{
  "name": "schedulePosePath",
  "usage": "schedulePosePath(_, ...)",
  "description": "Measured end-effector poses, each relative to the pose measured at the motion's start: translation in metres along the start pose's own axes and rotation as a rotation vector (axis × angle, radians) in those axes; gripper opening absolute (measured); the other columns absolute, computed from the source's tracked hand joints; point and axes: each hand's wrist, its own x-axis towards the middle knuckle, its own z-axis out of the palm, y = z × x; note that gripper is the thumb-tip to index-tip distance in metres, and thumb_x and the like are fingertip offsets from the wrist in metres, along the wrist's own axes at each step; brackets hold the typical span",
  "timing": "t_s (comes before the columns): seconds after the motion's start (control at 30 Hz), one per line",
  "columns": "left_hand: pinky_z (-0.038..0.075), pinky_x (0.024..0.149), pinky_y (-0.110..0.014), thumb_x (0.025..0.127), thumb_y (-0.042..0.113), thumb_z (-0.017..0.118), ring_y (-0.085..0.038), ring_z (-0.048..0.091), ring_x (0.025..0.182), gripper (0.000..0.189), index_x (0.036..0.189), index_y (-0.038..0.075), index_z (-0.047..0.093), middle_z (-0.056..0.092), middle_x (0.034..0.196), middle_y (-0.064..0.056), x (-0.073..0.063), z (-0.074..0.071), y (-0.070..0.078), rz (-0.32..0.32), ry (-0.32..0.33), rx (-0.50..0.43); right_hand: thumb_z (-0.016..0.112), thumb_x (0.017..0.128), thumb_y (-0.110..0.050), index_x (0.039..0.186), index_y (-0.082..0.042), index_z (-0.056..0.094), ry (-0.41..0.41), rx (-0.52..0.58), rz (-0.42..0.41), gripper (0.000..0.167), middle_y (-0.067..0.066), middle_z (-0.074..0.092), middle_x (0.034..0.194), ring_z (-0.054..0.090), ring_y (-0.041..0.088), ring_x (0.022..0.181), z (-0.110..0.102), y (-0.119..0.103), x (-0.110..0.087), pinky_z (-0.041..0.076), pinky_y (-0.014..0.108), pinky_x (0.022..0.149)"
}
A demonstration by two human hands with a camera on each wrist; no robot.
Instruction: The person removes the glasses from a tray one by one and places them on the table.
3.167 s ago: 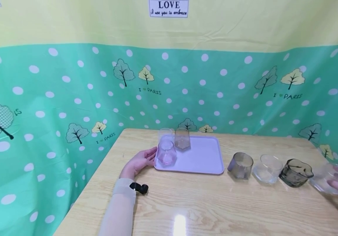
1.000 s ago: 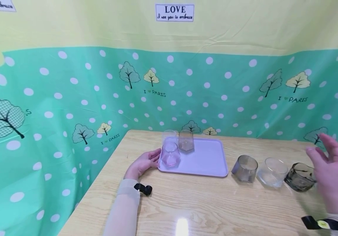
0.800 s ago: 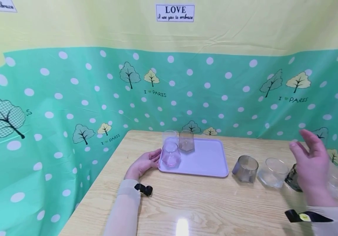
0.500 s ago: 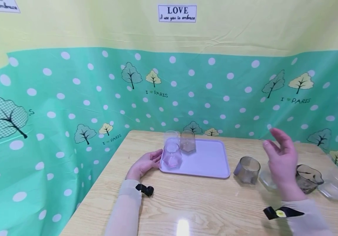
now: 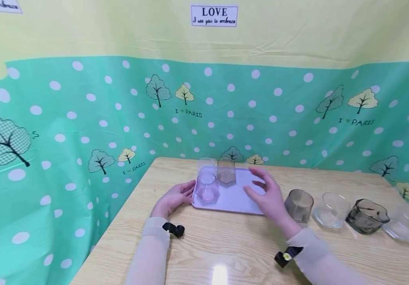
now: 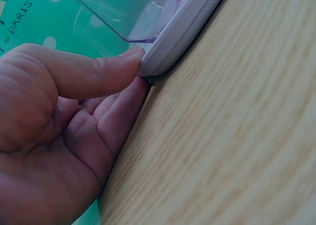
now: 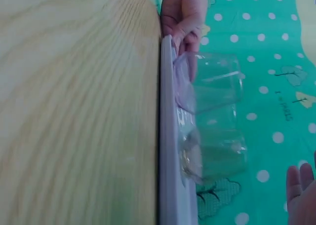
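My left hand (image 5: 174, 199) holds the left edge of a lilac tray (image 5: 234, 200), the thumb against its rim in the left wrist view. On the tray's left part stand a pink-tinted glass (image 5: 207, 192), a clear glass (image 5: 205, 163) behind it and a brown-tinted glass (image 5: 226, 172). My right hand (image 5: 270, 200) hovers over the tray's right side, holding nothing, thumb and fingers spread apart. Close by its wrist is a smoky brown glass (image 5: 300, 206) on the table. In the right wrist view, only a few fingertips (image 7: 301, 185) of the right hand show.
Right of the tray, a row continues with a clear glass (image 5: 331, 213), a dark wavy-rimmed glass (image 5: 366, 217) and a wide clear glass (image 5: 408, 225). The wooden table (image 5: 226, 245) meets a green dotted curtain (image 5: 119, 99) at the back.
My right hand has let go of the wide clear glass at the far right and swept left, past the row, to above the tray. The left hand stays at the tray's edge.
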Motion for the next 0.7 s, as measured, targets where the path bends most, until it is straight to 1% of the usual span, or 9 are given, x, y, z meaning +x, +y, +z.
schedulePosePath(0.07,0.038,0.123,-0.036,0.083,-0.021,0.065,-0.034,0.029,0.159,0.092,0.165,-0.006,0.027,0.025,0.174,-0.018,-0.001,0.000,0.000,-0.003,0.003,0.002,0.084,0.090,-0.002,0.149,-0.001,0.056,-0.039,-0.003,0.040,0.066,0.019,0.057,0.152,0.054,0.035,0.139,0.015,0.004,0.003,0.052,0.034,0.114)
schedulePosePath(0.17,0.037,0.123,-0.036,0.083,-0.021,0.064,-0.033,0.030,0.159,0.092,0.165,-0.005,0.028,0.026,0.174,-0.017,-0.002,0.000,0.000,-0.007,0.017,0.008,0.086,0.090,-0.008,0.153,-0.007,0.054,-0.095,-0.017,0.133,0.071,0.014,0.055,0.156,0.051,0.034,0.144,0.035,0.009,0.007,0.050,0.044,0.116)
schedulePosePath(0.23,0.037,0.123,-0.036,0.083,-0.020,0.064,-0.032,0.030,0.159,0.092,0.165,-0.005,0.028,0.027,0.174,-0.017,-0.002,0.000,0.000,-0.009,0.018,0.008,0.086,0.090,-0.010,0.155,-0.009,0.052,-0.130,-0.028,0.188,0.074,0.013,0.054,0.158,0.049,0.033,0.146,0.047,0.013,0.010,0.049,0.047,0.117)
schedulePosePath(0.3,0.037,0.124,-0.037,0.083,-0.021,0.064,-0.032,0.030,0.159,0.091,0.166,-0.005,0.028,0.027,0.174,-0.017,-0.001,0.001,0.000,-0.009,0.014,0.003,0.087,0.089,-0.010,0.157,-0.009,0.050,-0.158,-0.031,0.223,0.077,0.015,0.053,0.158,0.048,0.035,0.146,0.058,0.016,0.012,0.049,0.050,0.118)
schedulePosePath(0.33,0.037,0.124,-0.037,0.083,-0.021,0.063,-0.032,0.029,0.159,0.091,0.166,-0.005,0.028,0.027,0.174,-0.017,-0.001,0.001,0.000,-0.008,0.011,0.000,0.087,0.089,-0.010,0.157,-0.008,0.049,-0.171,-0.033,0.234,0.079,0.015,0.053,0.158,0.047,0.036,0.147,0.063,0.017,0.013,0.048,0.051,0.118)
schedulePosePath(0.47,0.036,0.124,-0.037,0.084,-0.022,0.062,-0.032,0.029,0.159,0.090,0.166,-0.005,0.027,0.026,0.174,-0.017,0.001,0.002,0.001,-0.011,-0.001,-0.010,0.091,0.085,-0.016,0.162,-0.010,0.044,-0.224,-0.057,0.280,0.090,0.015,0.050,0.161,0.044,0.039,0.149,0.082,0.023,0.015,0.046,0.053,0.119)
schedulePosePath(0.57,0.037,0.124,-0.036,0.085,-0.021,0.063,-0.032,0.029,0.159,0.089,0.166,-0.005,0.027,0.026,0.174,-0.016,0.000,0.001,0.000,-0.009,-0.004,-0.007,0.094,0.083,-0.023,0.164,-0.015,0.042,-0.234,-0.073,0.319,0.097,0.014,0.048,0.163,0.045,0.039,0.149,0.096,0.029,0.015,0.045,0.056,0.120)
schedulePosePath(0.7,0.040,0.122,-0.034,0.086,-0.020,0.063,-0.031,0.030,0.159,0.089,0.166,-0.004,0.028,0.027,0.174,-0.015,0.001,0.001,0.000,-0.003,-0.006,-0.004,0.095,0.081,-0.025,0.165,-0.019,0.042,-0.202,-0.053,0.345,0.099,0.017,0.047,0.163,0.049,0.042,0.145,0.110,0.035,0.014,0.044,0.059,0.119)
